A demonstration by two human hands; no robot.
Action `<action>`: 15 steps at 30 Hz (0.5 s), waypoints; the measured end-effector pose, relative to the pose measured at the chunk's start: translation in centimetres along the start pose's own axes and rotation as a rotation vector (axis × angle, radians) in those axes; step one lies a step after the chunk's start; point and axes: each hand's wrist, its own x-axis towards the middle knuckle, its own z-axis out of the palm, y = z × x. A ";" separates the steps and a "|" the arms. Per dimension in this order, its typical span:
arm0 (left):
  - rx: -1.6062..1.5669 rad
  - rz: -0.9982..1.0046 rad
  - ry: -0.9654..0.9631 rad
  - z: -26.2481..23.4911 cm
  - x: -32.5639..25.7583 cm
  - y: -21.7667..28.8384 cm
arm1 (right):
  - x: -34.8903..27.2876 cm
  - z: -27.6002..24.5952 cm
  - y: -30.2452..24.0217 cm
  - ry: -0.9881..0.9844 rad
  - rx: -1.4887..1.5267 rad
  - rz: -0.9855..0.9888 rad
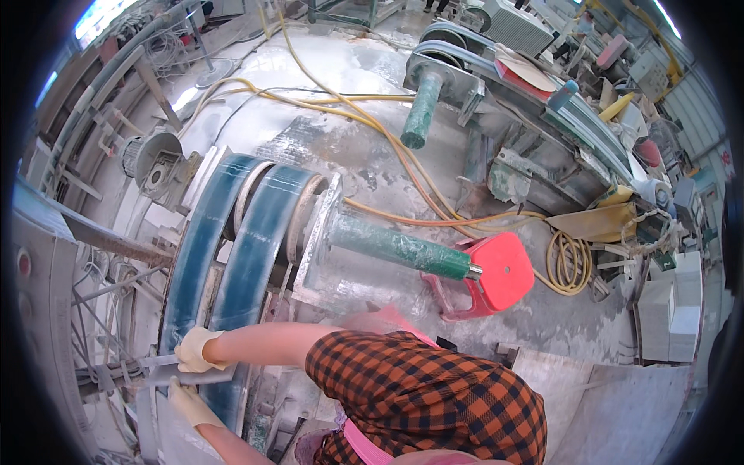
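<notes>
A flat grey metal piece (pixel 190 377) was gripped at the near end of the blue sanding belt (pixel 232 256) by two gloved hands: the right hand (pixel 198 349) above it, the left hand (pixel 186 403) below. Right of the belt, a green roller (pixel 395 248) projected toward a red plastic stool (pixel 496 275). Beyond the stool, yellow hose (pixel 570 263) was coiled on the dusty floor (pixel 364 77).

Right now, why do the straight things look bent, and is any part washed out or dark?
Head view: the fisheye lens bows the blue belts and the pale floor toward a black rim; daylight glares white at the top left, gloved hands stay evenly lit, and the far machinery looks soft.
</notes>
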 end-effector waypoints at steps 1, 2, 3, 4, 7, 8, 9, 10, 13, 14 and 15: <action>-0.043 0.025 -0.038 0.7 0.0 -0.2 | 0.1 0.2 0.2 -0.010 -0.010 -0.010; -0.091 0.054 -0.090 0.9 0.1 -0.2 | 0.3 0.4 0.3 -0.005 -0.020 -0.029; -0.160 0.102 -0.203 0.5 0.1 -0.5 | 0.4 0.6 0.3 -0.040 -0.010 -0.012; -0.096 0.084 -0.309 -0.7 0.1 -0.4 | 0.5 0.9 0.4 -0.058 -0.007 -0.002; 0.755 0.341 0.058 -5.4 -0.3 -1.1 | 0.7 1.4 0.2 -0.015 -0.080 0.017; 0.983 0.386 0.186 -6.5 -0.4 -1.6 | 0.8 1.4 0.2 -0.074 -0.082 0.025; 1.278 0.329 0.333 -7.6 -0.4 -2.0 | 0.8 1.5 0.2 -0.077 -0.118 0.020; 1.377 0.258 0.427 -8.4 -0.6 -2.4 | 0.8 1.5 0.2 -0.102 -0.119 0.018; 1.665 -0.092 0.540 -9.5 -0.7 -2.6 | 0.6 1.2 0.4 -0.077 -0.144 -0.013; 1.666 -0.066 0.542 -9.8 -0.5 -2.5 | 0.4 1.0 0.4 -0.077 -0.160 -0.019; 1.640 -0.047 0.513 -10.1 -0.3 -2.5 | 0.3 0.9 0.6 -0.070 -0.162 -0.048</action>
